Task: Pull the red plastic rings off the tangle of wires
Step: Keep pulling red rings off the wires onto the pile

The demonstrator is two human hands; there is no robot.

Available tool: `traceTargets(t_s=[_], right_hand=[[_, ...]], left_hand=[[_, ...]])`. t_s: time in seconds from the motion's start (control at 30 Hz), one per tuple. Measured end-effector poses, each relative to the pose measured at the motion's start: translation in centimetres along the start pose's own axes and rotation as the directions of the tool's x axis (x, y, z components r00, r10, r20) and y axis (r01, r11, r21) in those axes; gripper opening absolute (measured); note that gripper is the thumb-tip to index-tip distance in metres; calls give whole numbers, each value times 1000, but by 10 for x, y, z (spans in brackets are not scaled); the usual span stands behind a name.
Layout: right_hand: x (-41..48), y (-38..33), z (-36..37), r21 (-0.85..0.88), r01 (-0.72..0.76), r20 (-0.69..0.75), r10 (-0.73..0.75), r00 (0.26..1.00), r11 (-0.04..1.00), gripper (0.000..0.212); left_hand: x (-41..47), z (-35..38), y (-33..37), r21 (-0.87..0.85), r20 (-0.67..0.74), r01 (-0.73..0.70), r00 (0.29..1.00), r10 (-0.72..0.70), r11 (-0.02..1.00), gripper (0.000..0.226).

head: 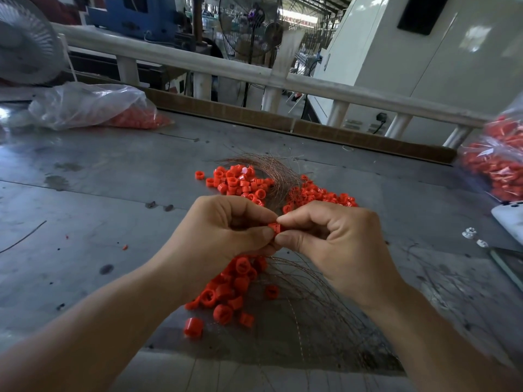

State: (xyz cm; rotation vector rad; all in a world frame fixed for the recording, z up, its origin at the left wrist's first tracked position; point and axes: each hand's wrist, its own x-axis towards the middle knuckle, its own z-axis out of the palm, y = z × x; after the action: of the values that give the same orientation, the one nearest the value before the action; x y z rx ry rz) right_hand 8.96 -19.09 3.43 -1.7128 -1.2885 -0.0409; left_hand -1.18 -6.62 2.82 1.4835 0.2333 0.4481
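Note:
My left hand (226,230) and my right hand (334,239) meet above the metal table (99,193), both pinching one red plastic ring (275,228) between thumb and fingertips. Thin copper wires (305,301) fan out below my hands toward the near edge. More wires (271,168) curve over the far pile. Loose red rings (237,182) lie in a heap beyond my hands, another heap (319,193) sits to its right, and a third group (229,290) lies under my left wrist. How the pinched ring sits on the wires is hidden by my fingers.
A clear plastic bag of red rings (93,108) lies at the far left, another bag of red rings (498,165) at the right edge. A white railing (226,66) runs behind the table. Small white parts (472,236) lie at the right. A fan (25,41) stands far left.

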Motion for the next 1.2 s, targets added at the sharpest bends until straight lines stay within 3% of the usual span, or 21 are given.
traceTargets(t_s=[0.1,0.27,0.33,0.53,0.73,0.9,1.03,1.2], right_hand=[[0,-1,2,-90,93,-39,-97,995,992,18],[-2,-1,7,-202,180,-29,-190,981,963,16],[-2,0,6,-152,146,-37,-153,987,978,18],[0,3,3,-21,79,-17,-79,997,997,23],[1,4,2,59,58,-7,-57,998,997,25],[1,4,-2,184,-85,125,62,990,979,25],[4,2,-6,110,-91,309,53,949,990,23],[3,-1,-4,-14,4,283,0,959,1000,8]], left_hand=[[0,-1,1,8,-1,-20,1000,20,1000,16],[-1,-3,0,208,-5,-77,997,80,975,23],[-1,-4,1,123,17,-38,999,36,992,13],[2,-5,1,-51,45,79,996,-76,996,18],[1,-7,0,-80,105,84,992,-76,993,20],[2,-12,0,-91,184,143,975,-124,986,24],[0,-16,3,-96,262,218,947,-187,971,45],[-1,-13,3,-163,279,220,945,-169,962,46]])
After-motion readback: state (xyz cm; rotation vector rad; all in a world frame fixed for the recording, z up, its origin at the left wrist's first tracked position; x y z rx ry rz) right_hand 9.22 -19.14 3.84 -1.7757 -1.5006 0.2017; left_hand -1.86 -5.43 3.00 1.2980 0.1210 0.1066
